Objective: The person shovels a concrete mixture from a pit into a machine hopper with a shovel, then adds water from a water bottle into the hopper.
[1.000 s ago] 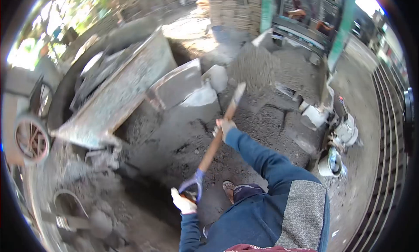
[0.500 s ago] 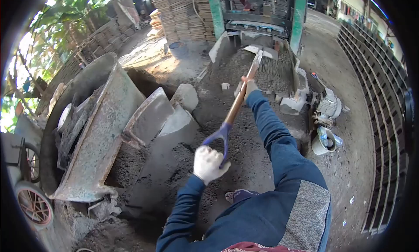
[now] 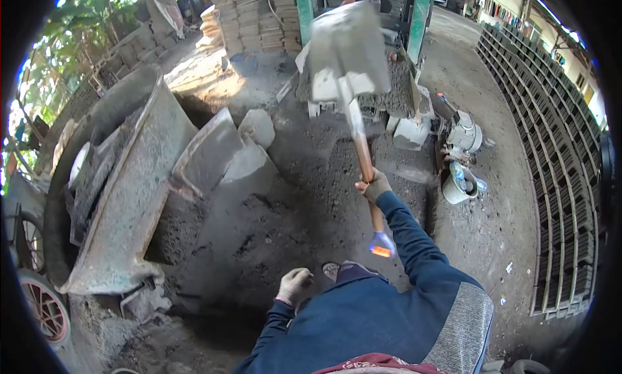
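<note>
A shovel point(image 3: 359, 137) is raised in front of me, its broad grey blade up and away and its purple D-handle point(image 3: 382, 244) low, near my right forearm. My right hand point(image 3: 374, 186), in a glove, is wrapped round the wooden lower part of the shaft. My left hand point(image 3: 296, 285), also gloved, is off the shovel, low beside my body, with its fingers curled and nothing seen in them. Behind the blade, a hopper point(image 3: 421, 108) with grey, damp-looking mix is partly hidden.
To the left a large rusty drum point(image 3: 133, 199) lies tilted beside wheels point(image 3: 45, 306). Broken slabs point(image 3: 210, 147) and loose grey mix cover the ground. On the right are a motor point(image 3: 464, 134), a bucket point(image 3: 459, 187) with bottles and a long rack of blocks point(image 3: 544, 180).
The shovel blade has lifted off the mix in the hopper and come up towards me. My left hand has let go of the D-handle and dropped lower; my right hand keeps hold of the shaft.
</note>
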A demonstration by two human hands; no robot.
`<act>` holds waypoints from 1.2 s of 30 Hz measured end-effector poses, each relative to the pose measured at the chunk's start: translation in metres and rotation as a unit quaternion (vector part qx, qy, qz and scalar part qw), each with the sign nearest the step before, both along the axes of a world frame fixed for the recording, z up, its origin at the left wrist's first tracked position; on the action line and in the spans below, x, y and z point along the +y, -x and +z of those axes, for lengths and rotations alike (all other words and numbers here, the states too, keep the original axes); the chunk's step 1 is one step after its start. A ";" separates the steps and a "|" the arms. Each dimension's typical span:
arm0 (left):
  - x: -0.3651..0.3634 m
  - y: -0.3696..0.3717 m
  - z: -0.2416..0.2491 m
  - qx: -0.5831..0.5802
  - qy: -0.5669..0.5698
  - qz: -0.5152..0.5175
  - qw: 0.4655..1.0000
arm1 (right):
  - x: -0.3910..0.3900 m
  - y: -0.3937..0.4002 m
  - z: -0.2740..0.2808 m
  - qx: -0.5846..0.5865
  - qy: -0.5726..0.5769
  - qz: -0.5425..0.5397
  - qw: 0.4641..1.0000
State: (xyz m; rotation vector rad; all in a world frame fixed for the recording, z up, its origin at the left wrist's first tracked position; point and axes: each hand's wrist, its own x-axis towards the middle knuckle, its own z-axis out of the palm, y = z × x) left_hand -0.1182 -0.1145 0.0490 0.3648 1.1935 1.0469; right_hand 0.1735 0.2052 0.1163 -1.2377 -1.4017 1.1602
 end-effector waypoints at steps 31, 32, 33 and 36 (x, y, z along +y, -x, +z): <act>-0.026 0.019 -0.157 -0.057 0.310 0.039 0.948 | -0.297 -0.102 0.037 -0.351 0.297 0.119 0.880; -0.006 0.000 -0.147 -0.045 0.299 0.001 0.953 | -0.312 -0.106 0.040 -0.356 0.280 0.112 0.884; 0.010 -0.019 -0.136 -0.037 0.286 -0.033 0.957 | -0.329 -0.108 0.044 -0.363 0.263 0.111 0.887; 0.046 -0.069 -0.112 -0.025 0.254 -0.113 0.960 | -0.358 -0.112 0.015 -0.348 0.240 0.099 0.901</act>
